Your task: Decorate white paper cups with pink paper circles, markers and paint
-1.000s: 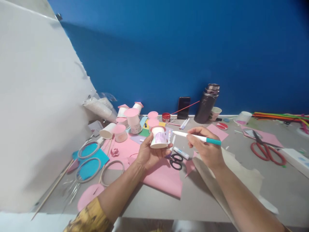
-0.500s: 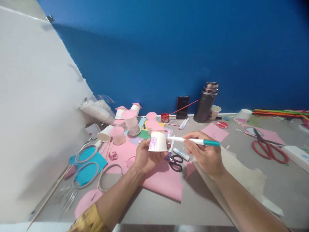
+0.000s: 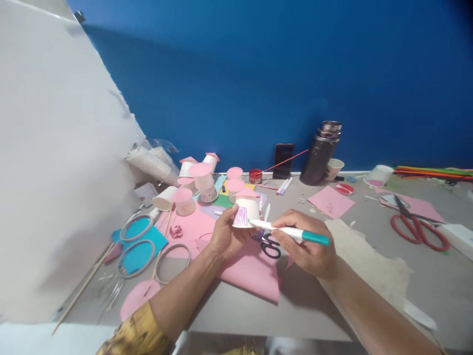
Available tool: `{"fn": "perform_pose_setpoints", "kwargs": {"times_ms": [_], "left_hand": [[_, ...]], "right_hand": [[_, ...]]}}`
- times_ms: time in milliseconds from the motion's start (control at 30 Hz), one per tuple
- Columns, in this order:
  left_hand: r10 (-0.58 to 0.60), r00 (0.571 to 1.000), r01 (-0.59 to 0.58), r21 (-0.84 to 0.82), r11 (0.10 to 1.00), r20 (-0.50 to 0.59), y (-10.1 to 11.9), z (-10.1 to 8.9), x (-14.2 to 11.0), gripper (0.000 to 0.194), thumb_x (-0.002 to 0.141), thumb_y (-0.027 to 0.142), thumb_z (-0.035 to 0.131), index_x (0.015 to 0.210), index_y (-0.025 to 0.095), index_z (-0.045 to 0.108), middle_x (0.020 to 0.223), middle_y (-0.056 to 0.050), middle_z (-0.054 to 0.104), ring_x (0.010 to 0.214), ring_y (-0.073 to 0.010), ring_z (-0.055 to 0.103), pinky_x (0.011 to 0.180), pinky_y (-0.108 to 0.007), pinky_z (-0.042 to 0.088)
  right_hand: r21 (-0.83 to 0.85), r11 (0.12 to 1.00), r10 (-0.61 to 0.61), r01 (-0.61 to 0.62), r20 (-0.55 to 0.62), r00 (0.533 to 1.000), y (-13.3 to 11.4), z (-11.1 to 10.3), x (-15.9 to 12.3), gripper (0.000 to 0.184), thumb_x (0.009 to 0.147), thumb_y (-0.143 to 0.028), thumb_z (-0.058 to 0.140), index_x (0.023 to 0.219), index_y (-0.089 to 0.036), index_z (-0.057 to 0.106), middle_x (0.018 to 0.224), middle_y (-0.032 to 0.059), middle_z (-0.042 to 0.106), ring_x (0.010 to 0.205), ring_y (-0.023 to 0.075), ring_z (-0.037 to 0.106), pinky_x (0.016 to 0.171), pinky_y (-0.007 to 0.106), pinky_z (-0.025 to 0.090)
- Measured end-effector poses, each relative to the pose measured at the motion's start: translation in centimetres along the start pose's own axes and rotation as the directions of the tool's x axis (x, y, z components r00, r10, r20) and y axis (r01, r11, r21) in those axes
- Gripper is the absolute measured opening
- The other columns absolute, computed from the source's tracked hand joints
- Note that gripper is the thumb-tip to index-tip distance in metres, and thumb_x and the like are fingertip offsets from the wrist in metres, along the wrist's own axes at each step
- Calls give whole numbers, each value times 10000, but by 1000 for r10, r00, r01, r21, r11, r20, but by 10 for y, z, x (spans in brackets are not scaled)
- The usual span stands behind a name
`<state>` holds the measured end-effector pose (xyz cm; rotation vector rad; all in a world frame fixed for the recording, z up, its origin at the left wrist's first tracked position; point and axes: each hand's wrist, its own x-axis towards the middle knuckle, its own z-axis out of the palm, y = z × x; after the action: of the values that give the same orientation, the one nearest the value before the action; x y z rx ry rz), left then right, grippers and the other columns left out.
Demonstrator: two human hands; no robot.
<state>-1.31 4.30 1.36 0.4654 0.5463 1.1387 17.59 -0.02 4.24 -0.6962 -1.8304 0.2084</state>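
Upside down in my left hand (image 3: 228, 236) is a white paper cup (image 3: 252, 211) with a pink paper top and a patch of purple strokes on its side. My fingers wrap round its rim and underside, partly hidden by it. My right hand (image 3: 308, 242) grips a white marker with a teal end (image 3: 295, 232), its tip at the lower wall of the cup, right of the purple patch. Below the cup lie black-handled scissors (image 3: 271, 246) and pink paper (image 3: 254, 281).
Several pink-topped cups (image 3: 201, 170) stand behind my left hand, near hoops (image 3: 136, 259) and stacked cups (image 3: 150, 161). A dark flask (image 3: 320, 158) and a phone (image 3: 283, 161) stand along the blue wall. Red-handled scissors (image 3: 419, 231) lie at right, beside torn pale paper (image 3: 384, 271).
The marker tip has come down and left onto the cup's lower wall. My left hand has turned the cup so that the purple patch faces me more. The view has shifted slightly.
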Motion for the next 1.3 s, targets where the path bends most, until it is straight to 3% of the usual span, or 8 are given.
{"fn": "perform_pose_setpoints", "kwargs": {"times_ms": [433,767,967,1200,1300], "left_hand": [[-15,1000,16,-23,1000,4,-1,-1,1,299,893,328,613,1022,72,700,893,-158,745,768,-257,712,660,-343,567],[-88,996,89,-91,992,7,-1,0,0,355,881,360,603,1053,65,703,889,-171,748,778,-256,716,642,-326,567],[-167,985,173,-158,972,50,2,-1,2,421,880,380,569,1129,60,684,929,-174,745,817,-285,738,628,-319,575],[-138,990,134,-150,980,-15,1,4,0,321,900,313,547,1040,64,693,881,-157,740,746,-244,720,604,-303,571],[-109,994,106,-118,987,-23,-1,4,1,331,905,326,541,976,43,698,850,-176,727,738,-248,707,616,-314,567]], "right_hand": [[-39,997,66,-68,-41,997,2,-3,1,47,919,-188,643,886,-206,670,710,10,697,582,135,644,547,243,487],[69,984,164,-163,-4,987,6,-5,0,95,912,-259,660,843,-201,690,663,7,693,520,129,605,489,241,475],[34,969,247,-245,-212,946,13,-9,-3,76,915,-262,679,866,-207,699,701,5,703,554,137,630,513,247,483],[27,993,114,-112,-86,990,4,-3,1,24,902,-200,670,882,-202,682,733,8,712,589,131,642,550,238,495],[64,992,107,-108,11,994,3,-2,1,47,904,-194,658,864,-199,682,678,-7,683,543,118,598,522,232,468]]}}
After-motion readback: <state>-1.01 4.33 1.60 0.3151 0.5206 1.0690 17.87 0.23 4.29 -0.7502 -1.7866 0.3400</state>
